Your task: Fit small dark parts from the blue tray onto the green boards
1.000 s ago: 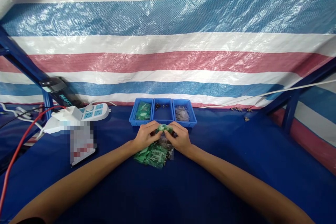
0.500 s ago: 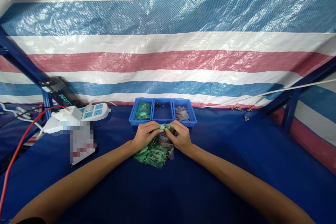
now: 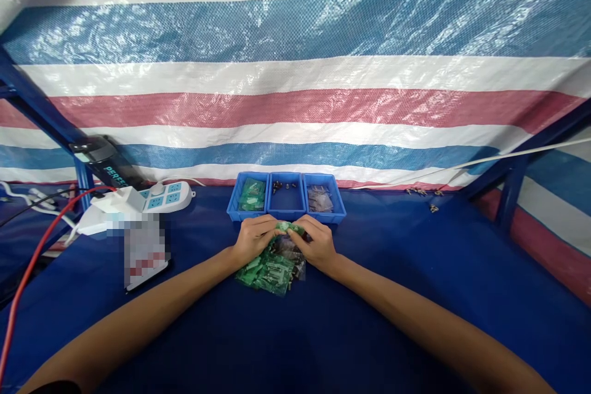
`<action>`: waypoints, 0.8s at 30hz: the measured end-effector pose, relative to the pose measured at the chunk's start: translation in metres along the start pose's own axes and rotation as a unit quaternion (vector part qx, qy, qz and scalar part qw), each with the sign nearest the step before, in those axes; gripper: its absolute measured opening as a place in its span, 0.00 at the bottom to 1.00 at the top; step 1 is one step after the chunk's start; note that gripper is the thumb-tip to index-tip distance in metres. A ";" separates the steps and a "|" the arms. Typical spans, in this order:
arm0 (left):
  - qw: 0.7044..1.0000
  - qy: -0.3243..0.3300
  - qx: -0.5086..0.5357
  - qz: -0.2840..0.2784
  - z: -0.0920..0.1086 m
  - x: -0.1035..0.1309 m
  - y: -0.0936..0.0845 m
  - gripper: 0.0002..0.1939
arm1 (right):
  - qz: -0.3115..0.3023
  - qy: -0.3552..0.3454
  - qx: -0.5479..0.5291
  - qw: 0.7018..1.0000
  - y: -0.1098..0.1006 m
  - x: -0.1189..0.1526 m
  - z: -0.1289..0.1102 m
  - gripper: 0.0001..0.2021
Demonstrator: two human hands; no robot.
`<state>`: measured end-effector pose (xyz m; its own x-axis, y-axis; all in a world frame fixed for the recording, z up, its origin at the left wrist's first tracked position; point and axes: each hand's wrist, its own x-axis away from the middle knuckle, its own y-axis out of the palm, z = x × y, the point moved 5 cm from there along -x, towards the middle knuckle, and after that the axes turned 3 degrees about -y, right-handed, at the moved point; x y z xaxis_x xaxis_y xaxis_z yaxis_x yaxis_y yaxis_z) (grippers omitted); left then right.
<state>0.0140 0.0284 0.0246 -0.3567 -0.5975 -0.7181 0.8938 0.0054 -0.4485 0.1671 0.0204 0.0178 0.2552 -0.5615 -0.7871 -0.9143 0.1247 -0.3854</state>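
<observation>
Between my fingertips is a small green plastic bag (image 3: pixel 283 226) with something pale inside. My left hand (image 3: pixel 253 238) pinches its left side, and my right hand (image 3: pixel 316 244) pinches the right side, thumbs close together. Right under both hands lies a pile of green plastic packets (image 3: pixel 272 272) with small metal parts showing through. Clear packets (image 3: pixel 292 248) and dark bits are mixed into the pile, partly hidden by my right hand. Just beyond my fingers stand three blue bins: the left bin (image 3: pixel 234 197) holds green packets, the middle bin (image 3: pixel 287 200) a few small metal pieces, the right bin (image 3: pixel 339 200) clear packets.
At the left are a white power strip (image 3: pixel 182 195) with plugs and cables, a blurred phone-like object (image 3: pixel 145 255) and a black bottle (image 3: pixel 108 163). Several small brass-coloured pieces (image 3: pixel 434 209) lie at the back right. A striped plastic sheet (image 3: pixel 295 108) hangs behind the blue table (image 3: pixel 295 345).
My right hand has shifted slightly down, and the fingers of both hands have moved a little around the green bag. The pile and the bins look the same.
</observation>
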 end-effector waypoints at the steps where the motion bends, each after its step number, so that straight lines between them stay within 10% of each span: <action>1: 1.000 0.000 -0.002 0.001 0.000 0.000 0.000 0.06 | 0.001 0.000 0.000 1.000 0.000 0.000 0.000 0.06; 24: 0.998 -0.024 -0.053 -0.037 0.001 -0.003 0.003 0.09 | -0.009 0.006 0.003 1.000 -0.001 -0.001 0.003 0.07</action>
<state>0.0185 0.0296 0.0261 -0.4054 -0.6363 -0.6563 0.8309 0.0428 -0.5548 0.1683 0.0234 0.0174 0.2671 -0.5731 -0.7747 -0.9077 0.1205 -0.4020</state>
